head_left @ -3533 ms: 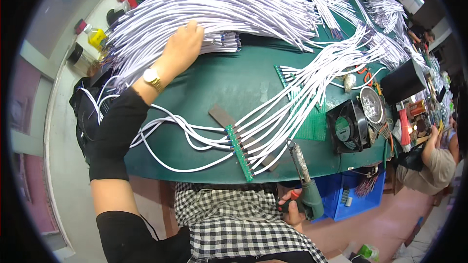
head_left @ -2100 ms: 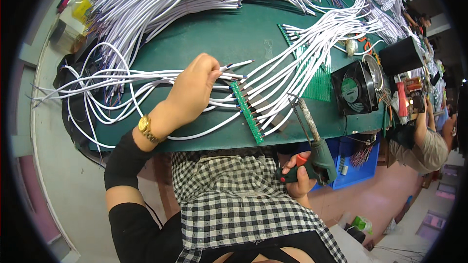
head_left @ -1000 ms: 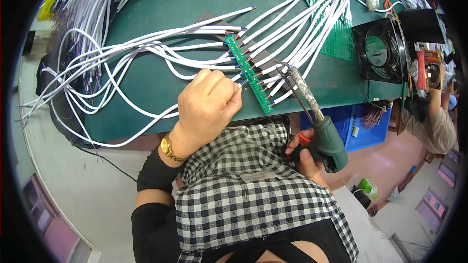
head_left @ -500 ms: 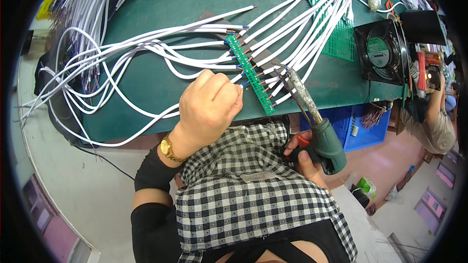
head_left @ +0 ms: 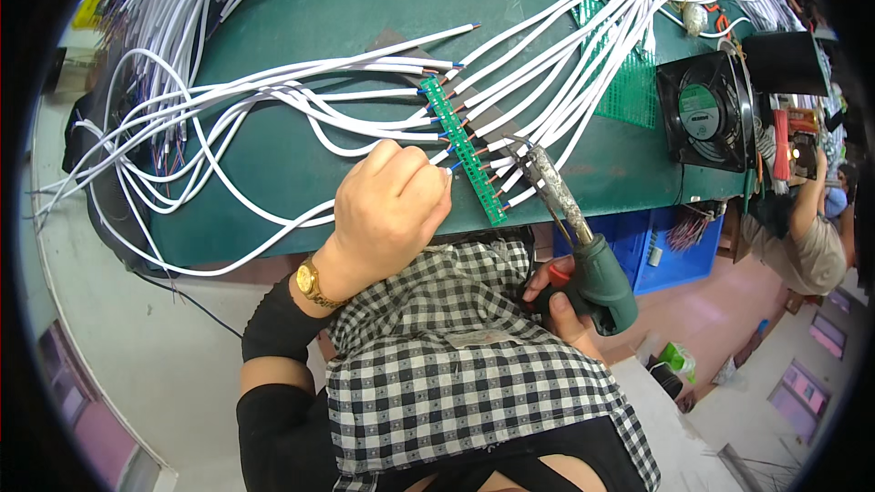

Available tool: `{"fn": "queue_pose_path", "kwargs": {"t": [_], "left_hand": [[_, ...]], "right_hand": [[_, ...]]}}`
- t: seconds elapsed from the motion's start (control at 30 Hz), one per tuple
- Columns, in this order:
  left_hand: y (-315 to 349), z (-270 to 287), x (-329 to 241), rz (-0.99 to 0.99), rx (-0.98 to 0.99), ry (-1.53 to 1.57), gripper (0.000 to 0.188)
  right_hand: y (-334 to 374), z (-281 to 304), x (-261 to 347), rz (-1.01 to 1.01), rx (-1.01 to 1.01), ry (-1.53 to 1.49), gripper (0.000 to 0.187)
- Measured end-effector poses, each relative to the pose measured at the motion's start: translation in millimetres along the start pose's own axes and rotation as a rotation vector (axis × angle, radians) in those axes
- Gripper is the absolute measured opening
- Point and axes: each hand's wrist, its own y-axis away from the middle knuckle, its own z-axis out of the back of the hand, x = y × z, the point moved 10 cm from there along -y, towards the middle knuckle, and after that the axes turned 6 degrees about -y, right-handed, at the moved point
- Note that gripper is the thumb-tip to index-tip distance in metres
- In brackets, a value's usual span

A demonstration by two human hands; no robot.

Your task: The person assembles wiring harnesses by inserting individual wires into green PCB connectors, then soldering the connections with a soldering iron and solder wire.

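A narrow green circuit board strip [head_left: 465,150] lies slantwise near the table's front edge, with white cables meeting it from both sides. My left hand [head_left: 392,210] is closed, pinching the end of a white cable [head_left: 310,217] against the strip's left side; its blue wire tip shows beside my fingers. In my right hand [head_left: 567,305] is a soldering gun [head_left: 602,287] with a green body and a red trigger. Its scorched metal barrel slants up and left, and the tip is over the cables at the strip's right side. My right fingers are partly hidden behind the gun.
Big bundles of white cables [head_left: 196,9] fill the far left. More cables and wired green boards [head_left: 629,96] lie at the far right. A black fan [head_left: 702,114] stands at the table's right end, above a blue crate [head_left: 679,264]. Another person [head_left: 802,237] sits farther right.
The whole view has shifted slightly. Both hands keep their holds on the cable and the soldering gun, with little movement relative to the strip.
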Motion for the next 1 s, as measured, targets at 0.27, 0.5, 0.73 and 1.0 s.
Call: {"fn": "queue_pose_path", "kwargs": {"t": [0.27,0.5,0.73,1.0], "left_hand": [[2,-1,5,0.03,-0.012,0.029,0.025],[2,-1,11,0.078,-0.032,0.083,0.024],[-1,-2,20,0.193,-0.059,0.128,0.018],[0,-2,17,0.164,-0.058,0.131,0.022]], "right_hand": [[1,-18,9,-0.089,0.117,0.08,0.04],[-3,-27,27,-0.08,0.173,0.27,0.035],[2,-19,21,-0.053,0.167,0.298,0.039],[1,-21,25,0.024,0.077,0.211,0.035]]}}
